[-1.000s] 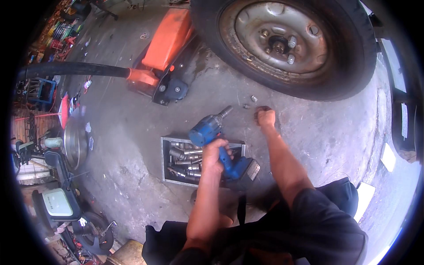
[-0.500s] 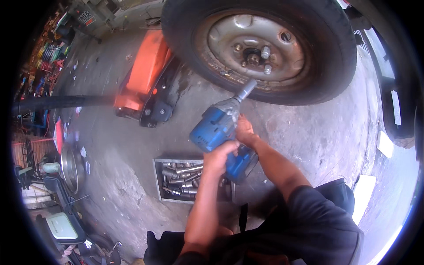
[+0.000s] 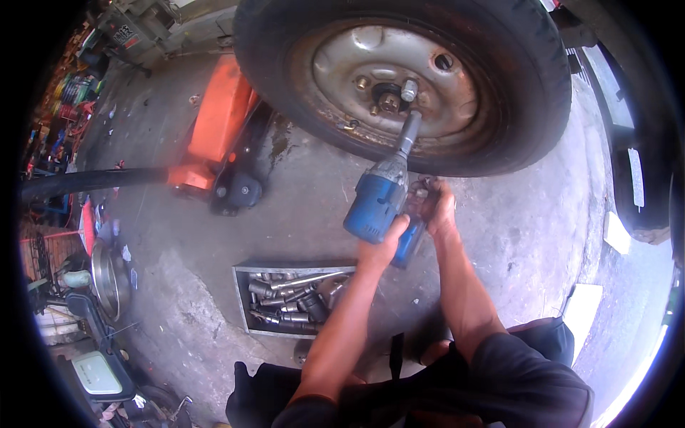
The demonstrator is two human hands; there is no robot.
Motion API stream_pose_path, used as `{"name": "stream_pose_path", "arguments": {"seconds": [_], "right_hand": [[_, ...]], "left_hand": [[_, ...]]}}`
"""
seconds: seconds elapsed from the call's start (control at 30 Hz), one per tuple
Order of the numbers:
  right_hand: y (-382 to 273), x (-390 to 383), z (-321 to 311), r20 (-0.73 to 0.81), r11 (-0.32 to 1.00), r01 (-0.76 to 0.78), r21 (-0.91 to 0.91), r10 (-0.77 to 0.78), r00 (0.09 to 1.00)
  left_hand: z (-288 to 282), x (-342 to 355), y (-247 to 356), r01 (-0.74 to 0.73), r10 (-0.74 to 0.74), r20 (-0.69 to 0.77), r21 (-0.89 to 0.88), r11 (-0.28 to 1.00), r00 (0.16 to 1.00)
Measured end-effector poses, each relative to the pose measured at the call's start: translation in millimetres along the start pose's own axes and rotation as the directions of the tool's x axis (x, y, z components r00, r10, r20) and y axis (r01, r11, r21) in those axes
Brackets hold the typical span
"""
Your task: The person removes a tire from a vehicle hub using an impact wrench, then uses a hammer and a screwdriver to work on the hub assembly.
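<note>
A blue cordless impact wrench (image 3: 374,203) is gripped by its handle in my left hand (image 3: 384,244), fingers closed. Its long socket (image 3: 409,132) points up at the wheel (image 3: 335,60) and meets the lower right stud, covering the lug nut there. Another silver lug nut (image 3: 409,90) sits just above it, beside the rusty hub centre (image 3: 389,103). My right hand (image 3: 440,205) is cupped beside the wrench, below the tire (image 3: 499,153). Small shiny pieces that look like lug nuts lie in its curled fingers, partly blurred.
A metal tray (image 3: 242,299) of sockets and tools lies on the floor left of my forearm. An orange floor jack (image 3: 214,114) with a long black handle (image 3: 100,183) stands left of the wheel. Cluttered gear and a round metal basin (image 3: 110,280) line the left side.
The impact wrench has moved right and up, and its socket now reaches the lower lug nut. My right hand has shifted right, away from the wrench body. The view has shifted slightly.
</note>
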State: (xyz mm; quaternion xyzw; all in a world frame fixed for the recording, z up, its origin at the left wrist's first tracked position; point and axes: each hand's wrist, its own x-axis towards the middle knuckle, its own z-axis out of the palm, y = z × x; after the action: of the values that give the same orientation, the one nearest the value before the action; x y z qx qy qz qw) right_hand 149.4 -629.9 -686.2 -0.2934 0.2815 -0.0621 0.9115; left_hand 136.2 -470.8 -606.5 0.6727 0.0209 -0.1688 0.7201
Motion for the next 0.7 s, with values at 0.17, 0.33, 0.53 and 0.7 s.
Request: {"name": "stream_pose_path", "arguments": {"seconds": [0.17,0.33,0.53,0.7], "right_hand": [[-29,-8,17,-0.087,0.991,-0.037,-0.125,0.026,0.996],[-48,-23,72,0.002,1.0,-0.029,0.01,0.029,1.0],[-55,-13,114,0.136,0.999,0.035,-0.035,-0.03,0.99],[-56,-8,119,0.147,0.996,0.072,0.046,-0.078,0.986]], "left_hand": [[7,17,-13,-0.316,0.318,0.02,0.172,0.933,0.948],[4,26,-27,-0.535,0.542,0.078,0.325,0.78,0.837],[6,25,-19,-0.556,0.582,0.077,0.421,0.717,0.809],[23,16,-13,-0.337,0.346,-0.141,0.084,0.938,0.927]]}}
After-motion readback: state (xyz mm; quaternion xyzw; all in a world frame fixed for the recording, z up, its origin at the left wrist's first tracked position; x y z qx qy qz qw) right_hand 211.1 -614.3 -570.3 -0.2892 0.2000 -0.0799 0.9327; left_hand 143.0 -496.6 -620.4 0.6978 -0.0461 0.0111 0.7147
